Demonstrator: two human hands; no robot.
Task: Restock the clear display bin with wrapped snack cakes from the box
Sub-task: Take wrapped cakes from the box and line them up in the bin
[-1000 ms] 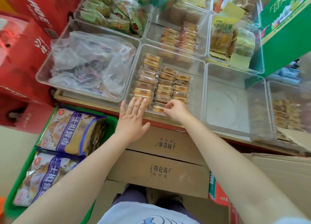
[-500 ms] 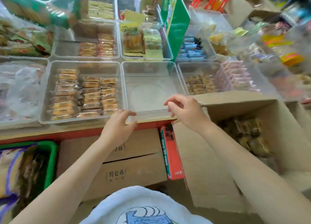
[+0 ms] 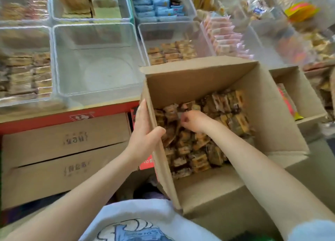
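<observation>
An open cardboard box (image 3: 272, 117) stands at the right of the view, its bottom covered with several wrapped snack cakes (image 3: 195, 150) in brown and orange wrappers. My left hand (image 3: 145, 132) grips the box's left wall, thumb inside and fingers outside. My right hand (image 3: 194, 121) is down inside the box with its fingers curled onto a cake at the top of the pile. The clear display bin (image 3: 101, 93) sits on the shelf just left of the box and holds nothing.
Neighbouring clear bins hold stacked cakes on the left (image 3: 25, 72) and behind the box (image 3: 172, 52), with pink packets (image 3: 226, 36) further right. A second open box (image 3: 299, 96) stands to the right. Closed cartons (image 3: 68, 141) sit under the red shelf edge (image 3: 54, 119).
My view swung right from the filled bin to the box. My left hand left the shelf edge and took the box wall. My right hand dropped into the box onto the cakes.
</observation>
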